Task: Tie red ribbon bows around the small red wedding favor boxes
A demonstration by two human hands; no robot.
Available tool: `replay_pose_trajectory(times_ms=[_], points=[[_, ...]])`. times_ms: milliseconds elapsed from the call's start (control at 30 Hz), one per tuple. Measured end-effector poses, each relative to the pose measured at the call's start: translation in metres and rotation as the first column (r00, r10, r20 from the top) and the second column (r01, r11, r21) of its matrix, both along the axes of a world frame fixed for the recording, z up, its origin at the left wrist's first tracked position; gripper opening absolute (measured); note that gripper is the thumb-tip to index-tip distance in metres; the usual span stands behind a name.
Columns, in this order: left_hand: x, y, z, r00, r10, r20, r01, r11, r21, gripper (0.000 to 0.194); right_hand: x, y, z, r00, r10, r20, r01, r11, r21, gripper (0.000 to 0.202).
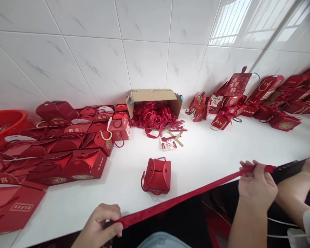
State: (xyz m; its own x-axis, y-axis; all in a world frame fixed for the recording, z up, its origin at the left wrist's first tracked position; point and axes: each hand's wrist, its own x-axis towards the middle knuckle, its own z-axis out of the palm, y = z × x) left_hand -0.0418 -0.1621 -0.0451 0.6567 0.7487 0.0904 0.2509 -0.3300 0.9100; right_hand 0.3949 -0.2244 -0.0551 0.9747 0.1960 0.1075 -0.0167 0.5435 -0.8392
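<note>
A long red ribbon [180, 199] is stretched taut along the front edge of the white table. My left hand [105, 224] pinches its left end between thumb and fingers. Farther right, my right hand [257, 184] grips the ribbon between thumb and fingers, and a short length shows beyond it. Behind the ribbon, a small red gift box [158, 175] stands by itself, its top flaps folded in and a red cord loop hanging at its left side. Neither hand touches the box.
Many red boxes [85, 163] crowd the left, beside an orange-red basket [11, 117]. A cardboard box [153, 94] at the wall holds tangled red ribbons [155, 115]. Cards [168, 144] lie before it. More red boxes [284, 122] stand right. Another person's forearm [291, 196] is at the right.
</note>
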Motion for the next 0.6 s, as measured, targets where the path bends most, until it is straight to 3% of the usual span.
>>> replay_pose_trajectory(times_ms=[67,133,167,267,367,433,500,600], points=[[-0.004,0.01,0.007,0.987,0.134,0.092,-0.144,0.984,0.101,0.027,0.009,-0.005,0.0,1.0,0.018,-0.008,-0.018,0.999,0.028,0.016],[0.005,0.019,0.012,0.955,0.271,0.123,-0.293,0.929,0.225,0.014,0.01,-0.006,0.003,0.996,0.086,-0.028,-0.083,0.994,0.075,0.015],[0.013,0.022,0.013,0.946,0.308,0.099,-0.324,0.902,0.286,0.022,0.007,-0.005,0.005,0.99,0.133,-0.047,-0.128,0.987,0.096,0.017],[0.043,0.029,0.013,0.961,0.271,-0.05,-0.232,0.894,0.384,0.048,-0.01,0.002,0.013,0.949,0.301,-0.095,-0.292,0.951,0.101,0.029],[0.059,0.032,0.011,0.972,0.205,-0.117,-0.141,0.903,0.405,0.042,-0.03,0.01,0.018,0.878,0.473,-0.075,-0.472,0.881,0.022,0.035],[0.057,0.033,0.014,0.98,0.17,-0.107,-0.114,0.909,0.4,0.03,-0.043,0.015,0.018,0.806,0.589,-0.065,-0.592,0.805,-0.045,0.034],[0.048,0.034,0.019,0.995,0.062,-0.08,-0.028,0.93,0.367,0.022,-0.055,0.019,0.017,0.708,0.703,-0.069,-0.705,0.697,-0.131,0.035],[0.043,0.036,0.029,0.993,-0.111,0.046,0.089,0.938,0.336,0.013,-0.074,0.026,0.016,0.484,0.87,-0.097,-0.845,0.435,-0.312,0.043]])
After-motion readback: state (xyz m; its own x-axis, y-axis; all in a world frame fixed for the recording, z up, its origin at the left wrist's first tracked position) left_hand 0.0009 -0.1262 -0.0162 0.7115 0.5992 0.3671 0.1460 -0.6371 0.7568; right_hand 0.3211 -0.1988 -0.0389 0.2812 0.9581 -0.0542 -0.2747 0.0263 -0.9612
